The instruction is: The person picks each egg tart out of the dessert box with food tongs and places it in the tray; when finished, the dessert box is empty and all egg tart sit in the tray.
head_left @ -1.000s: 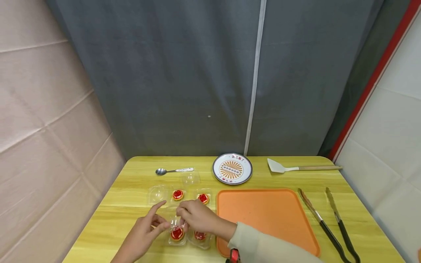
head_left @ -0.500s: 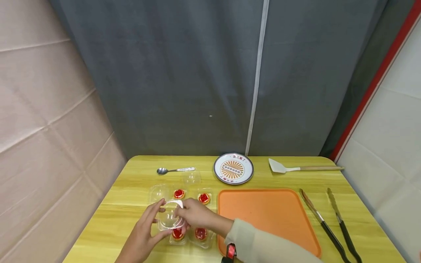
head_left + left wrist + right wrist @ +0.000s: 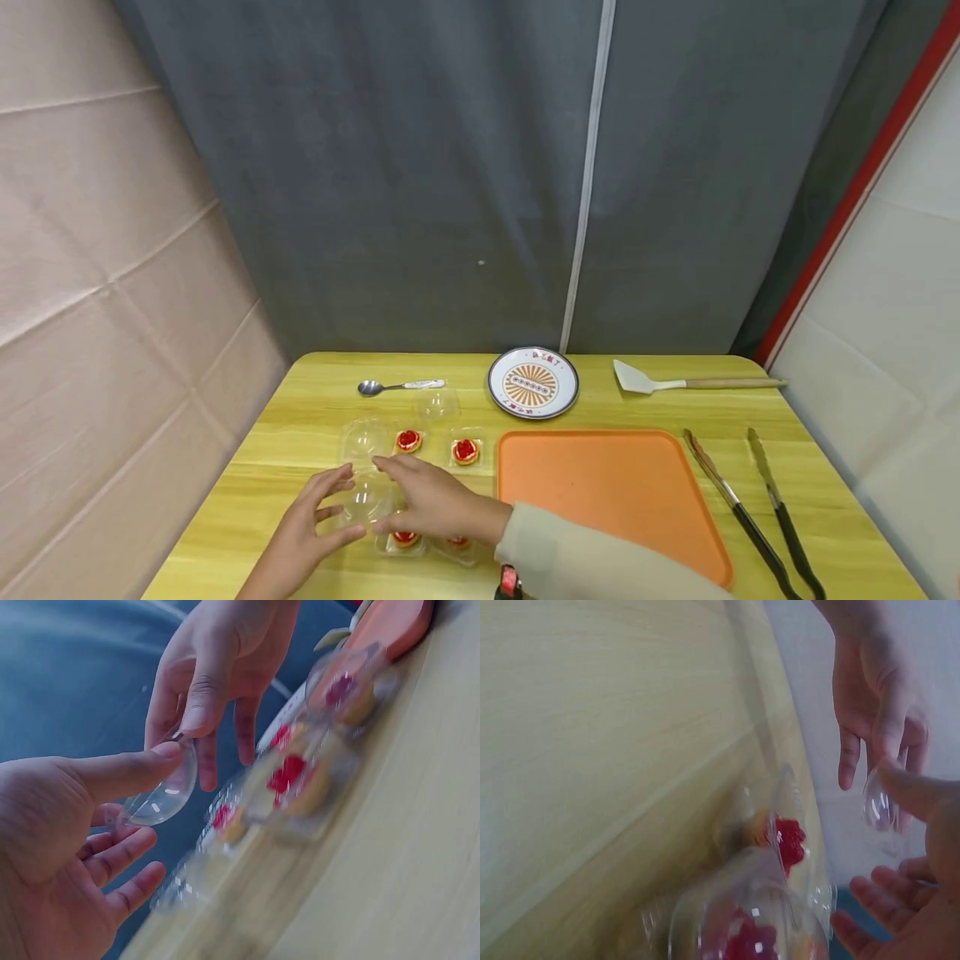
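Note:
A clear plastic dome lid point(image 3: 365, 497) is held between both hands above the table. My left hand point(image 3: 300, 521) pinches its left side, with the thumb over the plastic in the left wrist view. From the other side my right hand point(image 3: 442, 504) pinches the lid's edge, its thumb close to the left thumb. Below the hands sit small tarts with red topping, among them the near left tart point(image 3: 406, 539) and the near right tart point(image 3: 457, 542), partly hidden by the right hand. Behind them are the far left tart point(image 3: 408, 441) and far right tart point(image 3: 466, 452), in clear trays.
Two more clear domes, a left dome point(image 3: 366, 438) and a back dome point(image 3: 437, 404), lie behind the hands. A spoon point(image 3: 401, 387), patterned plate point(image 3: 532, 383) and spatula point(image 3: 675, 382) line the back. An orange tray point(image 3: 611, 500) and black-handled tongs point(image 3: 750, 508) lie right.
The dome lid has come up from near the front left tart, turned, and moved left between the hands. Both hands have shifted left, and their fingers have spread wider.

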Demonstrator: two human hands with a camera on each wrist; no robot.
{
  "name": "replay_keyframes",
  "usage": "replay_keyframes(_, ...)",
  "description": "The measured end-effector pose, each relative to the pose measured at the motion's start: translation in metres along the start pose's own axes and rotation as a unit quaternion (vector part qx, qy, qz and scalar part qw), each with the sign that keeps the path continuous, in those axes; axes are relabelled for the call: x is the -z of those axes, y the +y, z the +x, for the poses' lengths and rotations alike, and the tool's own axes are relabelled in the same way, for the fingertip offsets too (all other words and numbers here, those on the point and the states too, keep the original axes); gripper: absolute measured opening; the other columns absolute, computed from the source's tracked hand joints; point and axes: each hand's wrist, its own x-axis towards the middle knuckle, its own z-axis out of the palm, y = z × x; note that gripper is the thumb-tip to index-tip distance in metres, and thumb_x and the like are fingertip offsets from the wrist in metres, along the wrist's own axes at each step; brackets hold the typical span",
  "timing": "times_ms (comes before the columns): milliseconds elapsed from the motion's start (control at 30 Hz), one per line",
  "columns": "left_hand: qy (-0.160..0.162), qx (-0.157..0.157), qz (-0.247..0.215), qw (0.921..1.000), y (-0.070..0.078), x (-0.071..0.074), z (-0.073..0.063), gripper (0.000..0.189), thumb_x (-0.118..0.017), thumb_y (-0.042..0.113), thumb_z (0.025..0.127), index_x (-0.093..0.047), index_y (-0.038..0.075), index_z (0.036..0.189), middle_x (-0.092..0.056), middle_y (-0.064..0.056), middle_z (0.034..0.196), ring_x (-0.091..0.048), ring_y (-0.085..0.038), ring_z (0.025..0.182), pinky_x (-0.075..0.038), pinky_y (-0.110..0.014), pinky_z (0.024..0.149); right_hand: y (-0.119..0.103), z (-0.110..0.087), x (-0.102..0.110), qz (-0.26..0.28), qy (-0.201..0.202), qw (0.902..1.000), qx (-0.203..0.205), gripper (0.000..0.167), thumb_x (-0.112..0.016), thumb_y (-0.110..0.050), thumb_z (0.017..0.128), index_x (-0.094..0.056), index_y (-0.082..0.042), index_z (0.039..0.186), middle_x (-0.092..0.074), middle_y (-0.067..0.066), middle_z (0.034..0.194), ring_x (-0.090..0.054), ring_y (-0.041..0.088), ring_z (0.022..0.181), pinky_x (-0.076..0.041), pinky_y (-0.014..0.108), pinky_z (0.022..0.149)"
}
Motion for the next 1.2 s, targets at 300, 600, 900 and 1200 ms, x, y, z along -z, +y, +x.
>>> replay_keyframes(300,-0.014,0.019,0.009,0.9997,-0.036,0.015,-0.001,0.084,-0.09,0.027,0.078,-0.049,0.009,0.15,-0.057,-0.013,0.146,-0.051,-0.001,0.126,-0.058,-0.03,0.097,-0.019,0.027,-0.029,-0.065,-0.004,0.9951,-0.074,0.095,-0.076,-0.066,0.082,-0.041,-0.022,0.158,-0.05,-0.007,0.155,-0.052,0.013,0.138,-0.047,0.038,0.113)
replay_keyframes(600,-0.057,0.051,-0.003,0.9971,-0.056,0.02,-0.004,0.084,-0.088,0.022,0.083,-0.044,0.008,0.153,-0.046,-0.021,0.155,-0.052,-0.043,0.131,-0.055,-0.042,0.1,-0.024,0.034,-0.049,-0.097,-0.004,0.9898,-0.105,0.09,-0.074,-0.071,0.08,-0.048,-0.024,0.153,-0.053,-0.011,0.151,-0.051,0.013,0.138,-0.039,0.05,0.119)
replay_keyframes(900,-0.046,0.021,0.05,0.9975,-0.066,0.015,-0.004,0.086,-0.089,0.034,0.078,-0.049,0.01,0.151,-0.052,-0.012,0.153,-0.044,0.0,0.131,-0.05,-0.025,0.103,-0.025,0.037,-0.057,-0.138,-0.004,0.9836,-0.116,0.084,-0.078,-0.069,0.078,-0.055,-0.024,0.145,-0.06,-0.011,0.142,-0.055,0.011,0.131,-0.043,0.051,0.115)
replay_keyframes(1200,-0.062,0.031,0.058,0.9959,-0.063,0.017,-0.004,0.096,-0.09,0.034,0.076,-0.042,0.006,0.155,-0.048,-0.017,0.155,-0.046,-0.03,0.138,-0.051,-0.036,0.108,-0.025,0.034,-0.053,-0.139,-0.007,0.9848,-0.104,0.091,-0.077,-0.07,0.077,-0.051,-0.024,0.15,-0.056,-0.01,0.148,-0.052,0.013,0.136,-0.043,0.048,0.115)
